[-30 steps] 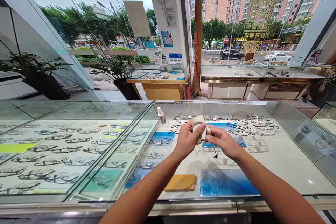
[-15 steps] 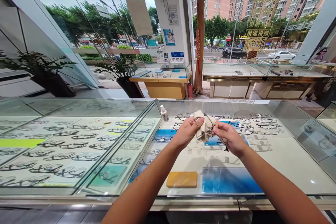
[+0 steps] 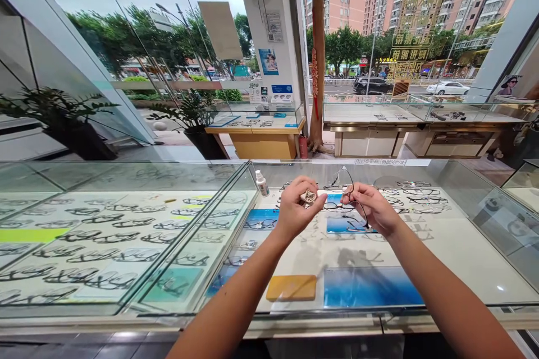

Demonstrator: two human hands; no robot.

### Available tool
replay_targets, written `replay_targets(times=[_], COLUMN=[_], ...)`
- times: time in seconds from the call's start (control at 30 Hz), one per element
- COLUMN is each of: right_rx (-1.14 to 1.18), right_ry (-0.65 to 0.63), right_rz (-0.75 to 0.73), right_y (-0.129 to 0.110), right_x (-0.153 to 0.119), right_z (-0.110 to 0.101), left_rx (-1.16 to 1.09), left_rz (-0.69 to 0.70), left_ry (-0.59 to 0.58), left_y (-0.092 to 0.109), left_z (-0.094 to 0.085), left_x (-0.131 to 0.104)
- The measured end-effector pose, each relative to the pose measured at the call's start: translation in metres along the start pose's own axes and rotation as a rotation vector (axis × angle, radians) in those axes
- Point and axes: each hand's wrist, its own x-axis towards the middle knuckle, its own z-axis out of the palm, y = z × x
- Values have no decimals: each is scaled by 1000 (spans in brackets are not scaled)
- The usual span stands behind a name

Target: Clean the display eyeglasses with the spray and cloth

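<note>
The case [image 3: 291, 288] at lower centre is glowing mustard yellow; the mat [image 3: 373, 287] beside it is fading from pale to deep blue.

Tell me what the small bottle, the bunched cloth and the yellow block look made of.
Small bottle: likely white plastic, from its narrow cap and smooth body. Cloth in the left hand: matte beige fabric, crumpled into folds. Yellow block: smooth, evenly coloured, perhaps plastic or wood; unclear which.

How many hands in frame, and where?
2. Left hand is left of centre above the display case, around the crumpled cloth; right hand is right of centre, holding the eyeglasses. No others show.
</note>
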Motion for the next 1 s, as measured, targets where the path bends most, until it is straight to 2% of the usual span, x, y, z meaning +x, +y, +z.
replay_targets(times=[0.1, 0.3, 0.5, 0.67, 0.8, 0.9, 1.0], right_rx=[-17, -17, -24, -44, -71, -104, -136], right_ry=[-64, -169, -206, -217, -236, -196, -40], right_rz=[26, 73, 88, 82, 74, 36, -41], right_y=[-1, 1, 0, -2, -1, -4, -8], right_x=[-1, -2, -3, -3, -2, -1, 3], right_z=[1, 3, 3, 3, 1, -2, -8], left_rx=[120, 194, 212, 217, 261, 273, 281], left_rz=[85, 106, 165, 174, 237, 293, 323], left_ry=[-3, -119, -99, -131, -138, -105, -11], left_y=[2, 1, 0, -1, -3, -7, -8], left_z=[2, 3, 2, 1, 0, 1, 3], left_x=[-5, -10, -8, -8, -9, -9, -9])
